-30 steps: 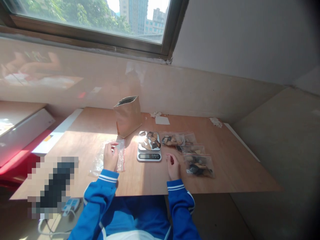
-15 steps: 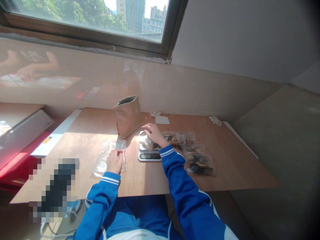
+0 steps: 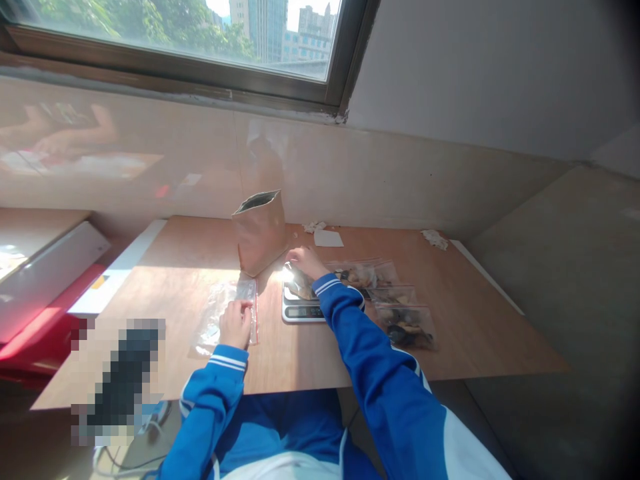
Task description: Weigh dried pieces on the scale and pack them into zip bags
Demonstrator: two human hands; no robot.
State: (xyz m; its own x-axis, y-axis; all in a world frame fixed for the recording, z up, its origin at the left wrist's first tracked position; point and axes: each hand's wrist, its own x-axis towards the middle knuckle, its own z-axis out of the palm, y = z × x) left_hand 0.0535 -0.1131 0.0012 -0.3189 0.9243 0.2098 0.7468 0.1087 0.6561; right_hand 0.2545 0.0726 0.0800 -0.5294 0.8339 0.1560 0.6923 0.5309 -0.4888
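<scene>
My right hand reaches over the small kitchen scale, its fingers curled down on the dark and tan pieces piled on the scale's pan. What it grips is hidden under the hand. My left hand rests on a stack of clear zip bags lying flat on the wooden table, with the fingers curled on the top bag's edge. An open brown paper bag stands just behind the scale.
Filled clear zip bags lie in a row right of the scale. White paper scraps sit near the back wall. A white board lines the table's left edge. A blurred dark object lies at the front left.
My right hand has gone from the table's front up onto the scale's pan and now sits toward its back left. My left hand shifted slightly on the zip bags.
</scene>
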